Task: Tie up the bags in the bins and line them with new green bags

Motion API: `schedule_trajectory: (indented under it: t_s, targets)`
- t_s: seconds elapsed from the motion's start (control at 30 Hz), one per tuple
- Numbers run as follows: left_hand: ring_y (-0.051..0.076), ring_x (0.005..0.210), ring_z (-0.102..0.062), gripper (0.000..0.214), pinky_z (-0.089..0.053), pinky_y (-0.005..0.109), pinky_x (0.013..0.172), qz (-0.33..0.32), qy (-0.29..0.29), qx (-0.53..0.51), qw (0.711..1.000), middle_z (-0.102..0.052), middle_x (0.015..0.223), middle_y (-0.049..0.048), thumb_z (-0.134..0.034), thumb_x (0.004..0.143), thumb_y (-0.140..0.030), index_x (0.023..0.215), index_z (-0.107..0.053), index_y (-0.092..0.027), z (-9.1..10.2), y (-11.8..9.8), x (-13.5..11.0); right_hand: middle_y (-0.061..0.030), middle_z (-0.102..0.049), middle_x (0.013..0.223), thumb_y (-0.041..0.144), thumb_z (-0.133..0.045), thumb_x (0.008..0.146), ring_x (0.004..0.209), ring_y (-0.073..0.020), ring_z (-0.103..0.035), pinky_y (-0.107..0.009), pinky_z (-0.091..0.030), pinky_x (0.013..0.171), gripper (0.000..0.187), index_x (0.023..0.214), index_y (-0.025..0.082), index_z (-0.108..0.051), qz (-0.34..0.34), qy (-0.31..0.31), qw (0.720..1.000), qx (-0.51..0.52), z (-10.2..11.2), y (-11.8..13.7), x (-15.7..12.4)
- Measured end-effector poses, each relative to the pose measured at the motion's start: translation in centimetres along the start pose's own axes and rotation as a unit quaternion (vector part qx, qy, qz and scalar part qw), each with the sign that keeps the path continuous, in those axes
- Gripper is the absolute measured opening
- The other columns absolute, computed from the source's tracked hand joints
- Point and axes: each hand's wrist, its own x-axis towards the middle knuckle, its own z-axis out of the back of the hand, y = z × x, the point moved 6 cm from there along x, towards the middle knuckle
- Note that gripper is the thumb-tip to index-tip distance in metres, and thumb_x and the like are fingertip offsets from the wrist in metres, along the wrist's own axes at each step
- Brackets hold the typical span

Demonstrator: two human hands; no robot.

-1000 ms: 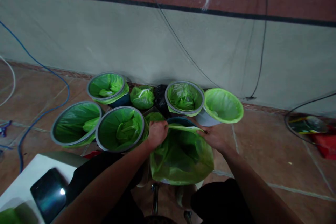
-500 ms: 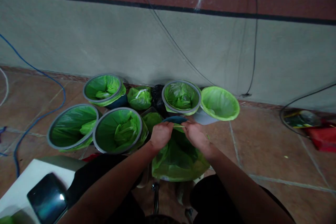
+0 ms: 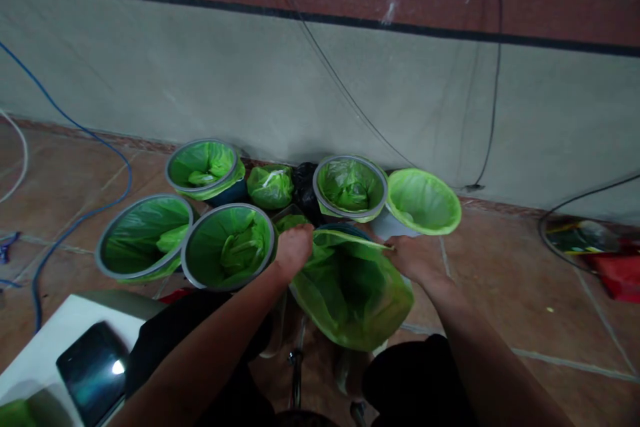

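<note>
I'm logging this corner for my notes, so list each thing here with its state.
Left hand: closed on the green bag's edge
Right hand: closed on the same edge
Green bag: mouth open, edge stretched between hands
Four gray-rimmed bins: lined, plastic bunched inside
Pale bin: lined, liner over its rim
Dark device: lying down, glare on it; on or off unclear
Blue cable: curved, uncoiled

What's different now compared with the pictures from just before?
Half a second ago the hands were close together. Now the left hand has moved left and the right hand right, drawing the far edge of the green bag out between them; its mouth gapes wider. Neither hand has let go. The tied green bundle and black bag stayed put.
</note>
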Motion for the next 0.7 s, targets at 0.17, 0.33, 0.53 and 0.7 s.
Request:
schedule_trajectory:
  t_s: [0.17, 0.33, 0.53, 0.7]
  targets:
    - [0.021, 0.099, -0.069, 0.031, -0.052, 0.030, 0.083, -0.044, -0.023, -0.012, 0.999, -0.073, 0.109, 0.0088, -0.039, 0.101, -0.022, 0.117, -0.066, -0.020, 0.1, -2.1, -0.7, -0.0132, -0.059, 0.137, 0.027, -0.077, 0.076, 0.122, -0.0331, -0.056, -0.042, -0.046, 0.098, 0.077, 0.146, 0.020, -0.047, 0.115, -0.066, 0.988, -0.082, -1.2, 4.5, -1.1]
    - [0.021, 0.099, -0.069, 0.031, -0.053, 0.031, 0.082, -0.086, -0.031, -0.003, 0.996, -0.073, 0.109, 0.0083, -0.040, 0.102, -0.024, 0.119, -0.066, -0.021, 0.0, -3.6, -1.3, -0.0141, -0.066, 0.125, 0.025, -0.055, 0.094, 0.118, -0.0284, -0.057, -0.041, -0.042, 0.102, 0.030, 0.122, 0.017, -0.063, 0.205, -0.086, 0.969, -0.110, -2.4, 8.4, -1.8]
    - [0.023, 0.097, -0.071, 0.031, -0.054, 0.032, 0.081, -0.065, 0.010, 0.027, 0.997, -0.074, 0.104, 0.0109, -0.040, 0.100, -0.018, 0.117, -0.066, -0.018, -1.0, -2.5, -0.8, -0.0129, -0.074, 0.096, 0.022, -0.034, 0.102, 0.082, -0.0258, -0.070, -0.035, -0.046, 0.073, 0.035, 0.116, 0.022, -0.067, 0.114, -0.041, 0.986, -0.118, -1.7, 7.1, -1.4]
    - [0.025, 0.097, -0.072, 0.032, -0.055, 0.034, 0.080, -0.032, 0.026, 0.035, 0.999, -0.074, 0.104, 0.0127, -0.038, 0.099, -0.015, 0.114, -0.066, -0.015, -0.7, -0.9, -0.3, -0.0149, -0.074, 0.097, 0.029, -0.042, 0.100, 0.088, -0.0261, -0.070, -0.032, -0.045, 0.072, 0.034, 0.120, 0.019, -0.068, 0.061, -0.039, 0.994, -0.083, 0.4, 4.1, -0.8]
